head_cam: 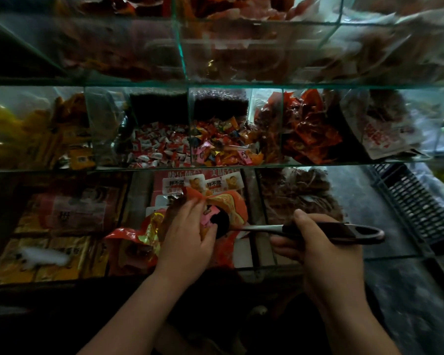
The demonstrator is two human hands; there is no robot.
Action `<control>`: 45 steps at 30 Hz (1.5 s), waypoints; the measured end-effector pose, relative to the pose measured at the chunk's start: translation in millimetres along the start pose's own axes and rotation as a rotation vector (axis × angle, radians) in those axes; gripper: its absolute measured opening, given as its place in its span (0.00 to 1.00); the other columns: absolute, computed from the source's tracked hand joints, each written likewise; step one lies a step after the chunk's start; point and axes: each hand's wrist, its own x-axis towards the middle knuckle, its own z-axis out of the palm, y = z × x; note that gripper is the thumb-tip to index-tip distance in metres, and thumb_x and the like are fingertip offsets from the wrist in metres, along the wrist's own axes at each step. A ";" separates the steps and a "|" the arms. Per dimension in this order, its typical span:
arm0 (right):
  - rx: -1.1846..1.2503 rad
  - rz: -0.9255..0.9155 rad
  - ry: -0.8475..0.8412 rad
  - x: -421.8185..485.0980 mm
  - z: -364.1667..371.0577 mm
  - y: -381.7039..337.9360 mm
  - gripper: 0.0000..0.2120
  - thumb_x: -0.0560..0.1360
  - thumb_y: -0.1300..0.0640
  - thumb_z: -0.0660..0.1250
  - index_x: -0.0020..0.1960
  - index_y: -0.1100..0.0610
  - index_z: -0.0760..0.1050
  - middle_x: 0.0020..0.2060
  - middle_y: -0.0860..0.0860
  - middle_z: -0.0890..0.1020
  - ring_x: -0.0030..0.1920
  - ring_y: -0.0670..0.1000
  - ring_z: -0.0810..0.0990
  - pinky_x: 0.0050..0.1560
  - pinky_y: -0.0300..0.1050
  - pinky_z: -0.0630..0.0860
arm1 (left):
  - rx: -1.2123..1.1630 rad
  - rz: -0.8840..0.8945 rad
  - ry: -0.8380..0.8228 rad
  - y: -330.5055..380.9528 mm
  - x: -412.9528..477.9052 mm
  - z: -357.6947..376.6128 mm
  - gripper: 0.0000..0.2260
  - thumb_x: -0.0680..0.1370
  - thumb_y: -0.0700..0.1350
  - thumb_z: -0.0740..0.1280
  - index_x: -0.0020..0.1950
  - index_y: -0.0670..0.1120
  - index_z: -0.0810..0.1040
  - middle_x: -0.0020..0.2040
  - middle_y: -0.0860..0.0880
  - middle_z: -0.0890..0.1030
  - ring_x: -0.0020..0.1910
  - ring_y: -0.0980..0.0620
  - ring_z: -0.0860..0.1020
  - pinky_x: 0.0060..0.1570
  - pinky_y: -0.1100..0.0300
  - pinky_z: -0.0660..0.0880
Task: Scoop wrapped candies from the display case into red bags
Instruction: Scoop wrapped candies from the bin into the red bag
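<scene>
My left hand (187, 234) holds a red bag (231, 206) with gold print by its mouth, low in the middle of the view. My right hand (315, 242) grips the dark handle of a scoop (326, 230). The scoop's black bowl points left into the bag's opening, with a pink wrapped candy beside it. Above, behind glass, lie red-and-white wrapped candies (159, 147) and mixed colourful wrapped candies (223, 142) in neighbouring compartments of the display case (241, 165).
More glass compartments hold orange packets (310, 126) to the right and yellow packets (36, 134) to the left. Boxed snacks (51, 231) fill the lowest shelf at left. A black plastic crate (418, 201) stands on the floor at right.
</scene>
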 end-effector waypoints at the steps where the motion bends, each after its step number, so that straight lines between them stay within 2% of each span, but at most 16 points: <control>1: 0.029 0.022 -0.019 -0.1 -1.8 -2.7 0.08 0.79 0.56 0.72 0.41 0.53 0.84 0.35 0.60 0.86 0.36 0.62 0.88 0.33 0.48 0.83 | 0.003 -0.006 -0.014 -1.1 3.7 1.3 0.27 0.83 0.54 0.63 0.81 0.49 0.64 0.80 0.52 0.64 0.79 0.56 0.59 0.75 0.61 0.54; 7: 0.110 0.117 -0.182 -2.5 -11.4 -11.8 0.07 0.74 0.68 0.73 0.41 0.59 0.84 0.39 0.66 0.86 0.41 0.67 0.88 0.40 0.49 0.84 | 0.019 -0.019 0.001 -0.2 8.6 5.3 0.23 0.84 0.51 0.63 0.78 0.46 0.69 0.77 0.49 0.69 0.76 0.52 0.64 0.76 0.55 0.60; 10: 0.157 0.095 -0.230 -4.7 -14.7 -18.2 0.06 0.67 0.66 0.76 0.42 0.60 0.83 0.39 0.67 0.85 0.41 0.67 0.88 0.41 0.49 0.85 | 0.017 0.021 0.076 3.9 5.8 1.4 0.21 0.84 0.51 0.63 0.77 0.46 0.71 0.76 0.50 0.70 0.76 0.52 0.64 0.76 0.51 0.62; 13: 0.211 0.065 -0.227 -6.3 -15.1 -31.2 0.07 0.62 0.61 0.76 0.40 0.58 0.83 0.36 0.65 0.85 0.40 0.67 0.88 0.40 0.50 0.84 | -0.009 0.095 0.159 11.4 9.5 -8.0 0.21 0.82 0.53 0.61 0.73 0.48 0.74 0.73 0.55 0.71 0.75 0.55 0.66 0.73 0.52 0.64; 16: 0.284 0.047 -0.209 -1.7 -10.4 -44.5 0.02 0.64 0.59 0.73 0.36 0.54 0.83 0.34 0.60 0.85 0.38 0.64 0.88 0.38 0.49 0.84 | -0.092 0.155 0.207 22.8 29.4 -18.9 0.22 0.81 0.54 0.63 0.74 0.49 0.72 0.71 0.59 0.70 0.72 0.59 0.66 0.71 0.56 0.64; 19: 0.389 0.077 -0.200 10.1 -5.0 -56.2 0.08 0.67 0.57 0.70 0.44 0.60 0.80 0.37 0.57 0.86 0.41 0.62 0.89 0.39 0.48 0.85 | -0.233 0.128 0.204 38.9 58.2 -29.2 0.24 0.82 0.56 0.65 0.77 0.52 0.66 0.73 0.54 0.68 0.71 0.57 0.66 0.68 0.58 0.65; 21: 0.435 0.076 -0.176 19.8 -0.2 -62.7 0.09 0.71 0.58 0.71 0.48 0.62 0.78 0.39 0.56 0.86 0.45 0.62 0.89 0.41 0.48 0.85 | -0.284 0.073 0.219 45.5 74.5 -36.2 0.27 0.82 0.60 0.62 0.78 0.52 0.64 0.76 0.53 0.65 0.74 0.56 0.63 0.71 0.56 0.63; 25: 0.501 0.025 -0.104 43.2 15.2 -62.7 0.04 0.78 0.60 0.67 0.49 0.60 0.78 0.39 0.54 0.87 0.50 0.61 0.88 0.46 0.47 0.85 | -0.108 -0.059 0.151 36.4 91.0 -43.3 0.34 0.82 0.66 0.55 0.82 0.48 0.58 0.82 0.50 0.56 0.81 0.52 0.53 0.79 0.51 0.52; 28: 0.351 -0.112 -0.106 60.1 37.9 -53.9 0.03 0.78 0.59 0.68 0.50 0.55 0.80 0.44 0.54 0.88 0.51 0.58 0.88 0.50 0.47 0.85 | 0.021 -0.119 0.012 22.7 87.2 -35.6 0.33 0.84 0.61 0.57 0.84 0.48 0.51 0.84 0.48 0.52 0.82 0.50 0.49 0.79 0.50 0.50; 30: 0.090 -0.270 -0.180 69.6 54.2 -45.3 0.04 0.77 0.57 0.70 0.49 0.50 0.82 0.48 0.51 0.88 0.51 0.52 0.88 0.50 0.46 0.85 | 0.085 -0.097 -0.015 15.0 84.6 -30.7 0.33 0.83 0.60 0.59 0.83 0.50 0.50 0.84 0.48 0.53 0.82 0.48 0.48 0.80 0.47 0.51; 34: -0.437 -0.607 -0.290 78.0 73.1 -28.2 0.06 0.79 0.59 0.72 0.49 0.48 0.80 0.43 0.43 0.84 0.46 0.39 0.84 0.43 0.30 0.78 | 0.047 -0.113 -0.011 7.4 86.8 -33.1 0.33 0.82 0.58 0.60 0.83 0.53 0.50 0.83 0.47 0.56 0.82 0.44 0.52 0.78 0.41 0.57; 37: -0.628 -0.900 -0.386 70.8 68.8 -19.1 0.05 0.80 0.60 0.69 0.56 0.56 0.79 0.51 0.48 0.81 0.52 0.44 0.82 0.54 0.36 0.78 | 0.033 -0.089 -0.012 5.4 85.4 -33.9 0.32 0.82 0.57 0.61 0.82 0.54 0.50 0.83 0.47 0.57 0.82 0.44 0.55 0.77 0.41 0.60; 39: -0.612 -0.965 -0.389 63.6 59.8 -17.7 0.06 0.80 0.60 0.69 0.57 0.58 0.79 0.54 0.50 0.81 0.55 0.47 0.82 0.57 0.40 0.78 | 0.035 -0.084 -0.024 4.4 84.8 -35.2 0.33 0.82 0.57 0.62 0.82 0.54 0.50 0.83 0.48 0.56 0.82 0.44 0.54 0.77 0.41 0.60; 41: -0.484 -0.913 -0.338 51.5 51.9 -21.0 0.05 0.80 0.57 0.69 0.55 0.55 0.80 0.52 0.49 0.82 0.53 0.48 0.83 0.55 0.44 0.80 | -0.001 -0.089 -0.011 4.6 82.9 -37.9 0.34 0.81 0.57 0.64 0.82 0.55 0.52 0.83 0.49 0.56 0.81 0.45 0.56 0.77 0.41 0.61; 43: -0.273 -0.764 -0.329 32.1 44.4 -28.1 0.05 0.81 0.51 0.69 0.55 0.50 0.80 0.51 0.49 0.84 0.51 0.52 0.86 0.53 0.53 0.83 | -0.085 -0.047 0.046 6.9 77.5 -40.6 0.32 0.81 0.58 0.65 0.81 0.57 0.54 0.82 0.53 0.57 0.80 0.49 0.58 0.76 0.43 0.62; 45: -0.155 -0.685 -0.319 10.2 35.5 -38.1 0.06 0.81 0.49 0.68 0.55 0.48 0.80 0.51 0.51 0.86 0.52 0.54 0.88 0.52 0.56 0.84 | -0.161 0.060 0.107 12.7 68.6 -40.9 0.31 0.81 0.60 0.64 0.81 0.59 0.55 0.82 0.58 0.55 0.79 0.60 0.54 0.76 0.54 0.56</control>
